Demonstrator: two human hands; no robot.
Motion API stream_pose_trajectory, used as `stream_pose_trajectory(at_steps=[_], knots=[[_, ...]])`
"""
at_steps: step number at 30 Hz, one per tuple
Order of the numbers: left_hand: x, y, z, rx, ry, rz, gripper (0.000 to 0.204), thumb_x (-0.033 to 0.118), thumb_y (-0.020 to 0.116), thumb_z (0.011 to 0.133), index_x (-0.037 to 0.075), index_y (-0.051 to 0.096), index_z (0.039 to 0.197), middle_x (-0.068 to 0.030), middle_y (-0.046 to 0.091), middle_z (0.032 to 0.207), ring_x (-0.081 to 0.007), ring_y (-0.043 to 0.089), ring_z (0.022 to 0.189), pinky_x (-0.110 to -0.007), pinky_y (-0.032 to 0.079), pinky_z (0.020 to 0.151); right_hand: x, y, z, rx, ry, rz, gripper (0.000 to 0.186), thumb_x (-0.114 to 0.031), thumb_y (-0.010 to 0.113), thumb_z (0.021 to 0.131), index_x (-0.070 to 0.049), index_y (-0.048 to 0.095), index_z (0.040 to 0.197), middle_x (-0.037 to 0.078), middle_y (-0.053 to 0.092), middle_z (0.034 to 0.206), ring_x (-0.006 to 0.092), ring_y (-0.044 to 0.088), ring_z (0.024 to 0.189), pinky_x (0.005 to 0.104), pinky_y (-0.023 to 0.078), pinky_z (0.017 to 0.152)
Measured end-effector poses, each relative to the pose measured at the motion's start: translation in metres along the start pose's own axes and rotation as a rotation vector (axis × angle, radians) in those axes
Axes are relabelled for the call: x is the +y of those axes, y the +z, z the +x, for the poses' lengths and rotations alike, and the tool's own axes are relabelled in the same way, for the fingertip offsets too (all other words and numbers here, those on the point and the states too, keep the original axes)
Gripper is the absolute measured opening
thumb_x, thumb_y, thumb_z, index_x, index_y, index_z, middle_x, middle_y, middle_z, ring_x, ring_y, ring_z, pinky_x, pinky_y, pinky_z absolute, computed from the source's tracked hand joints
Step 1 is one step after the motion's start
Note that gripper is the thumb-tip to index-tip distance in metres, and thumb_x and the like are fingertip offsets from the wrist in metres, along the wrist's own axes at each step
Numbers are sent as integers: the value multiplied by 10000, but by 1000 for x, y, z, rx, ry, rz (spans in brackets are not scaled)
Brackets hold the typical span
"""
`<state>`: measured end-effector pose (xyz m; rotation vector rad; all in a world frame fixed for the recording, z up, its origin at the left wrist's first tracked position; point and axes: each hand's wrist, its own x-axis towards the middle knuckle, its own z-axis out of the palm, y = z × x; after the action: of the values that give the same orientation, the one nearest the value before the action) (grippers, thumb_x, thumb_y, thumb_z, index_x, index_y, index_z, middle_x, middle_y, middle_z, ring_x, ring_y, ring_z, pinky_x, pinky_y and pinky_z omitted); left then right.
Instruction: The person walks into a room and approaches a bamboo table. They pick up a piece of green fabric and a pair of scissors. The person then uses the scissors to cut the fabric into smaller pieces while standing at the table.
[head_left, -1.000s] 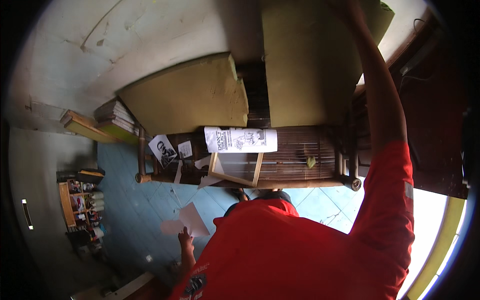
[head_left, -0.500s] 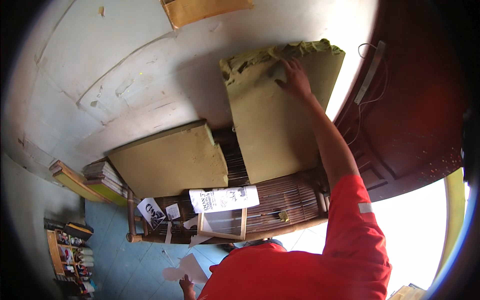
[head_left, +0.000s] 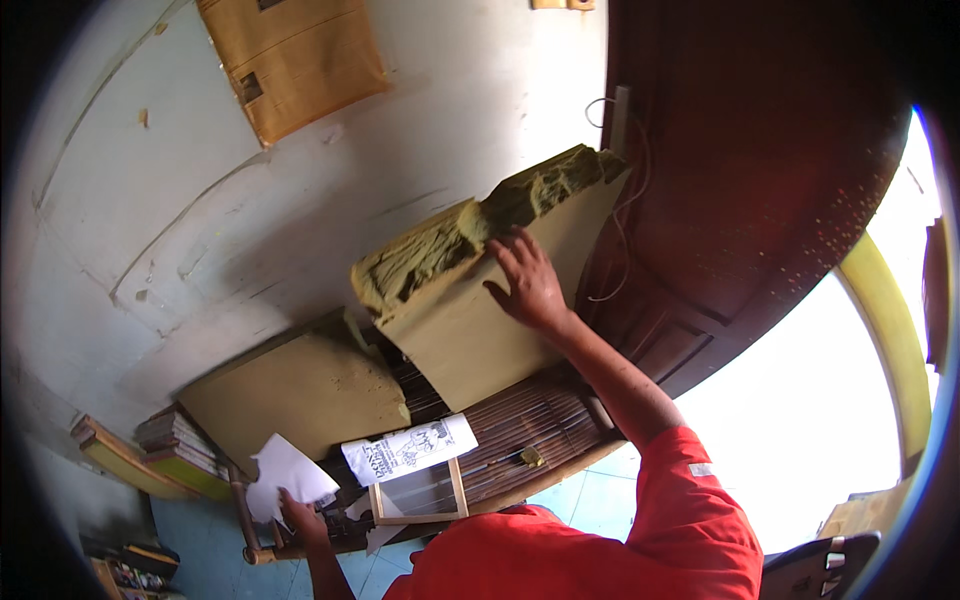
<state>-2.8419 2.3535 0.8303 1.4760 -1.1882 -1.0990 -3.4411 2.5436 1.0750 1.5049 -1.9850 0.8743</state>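
My right hand rests, fingers spread, on the upper face of a large beige foam board with a torn, ragged top edge. A second beige board leans to its left, both on a bamboo bench. My left hand grips a white cut paper sheet over the bench's left end. Beside it lie a printed white sheet and a pale wood-framed screen.
Cardboard hangs on the stained white wall. A dark red door with a cable stands at right beside a bright opening. A stack of boards is at left, a cluttered shelf below it, blue tiled floor around the bench.
The taller board's ragged top has tipped toward me, with my right hand on it. My left hand has risen with the paper from over the floor to the bench. The view has shifted.
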Motion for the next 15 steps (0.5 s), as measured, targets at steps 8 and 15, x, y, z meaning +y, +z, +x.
stream_pose_trajectory(at_steps=[8, 15], knots=[[230, 172, -68, -315, 69, -990, 496, 368, 388, 978, 58, 352, 1363, -97, 444, 1362, -254, 440, 1240, -441, 344, 1059, -49, -48, -74, -54, 37, 6, 539, -237, 680, 762, -117, 473, 1245, 140, 477, 1209, 364, 376, 1232, 466, 373, 977], [306, 243, -139, -356, 94, -1029, 517, 414, 385, 971, 75, 374, 1361, -74, 433, 1371, -236, 404, 1261, -421, 310, 1070, -77, -77, -131, -53, 128, -27, 521, -225, 709, 733, -83, 529, 1201, 184, 491, 1178, 385, 383, 1231, 473, 356, 1000]])
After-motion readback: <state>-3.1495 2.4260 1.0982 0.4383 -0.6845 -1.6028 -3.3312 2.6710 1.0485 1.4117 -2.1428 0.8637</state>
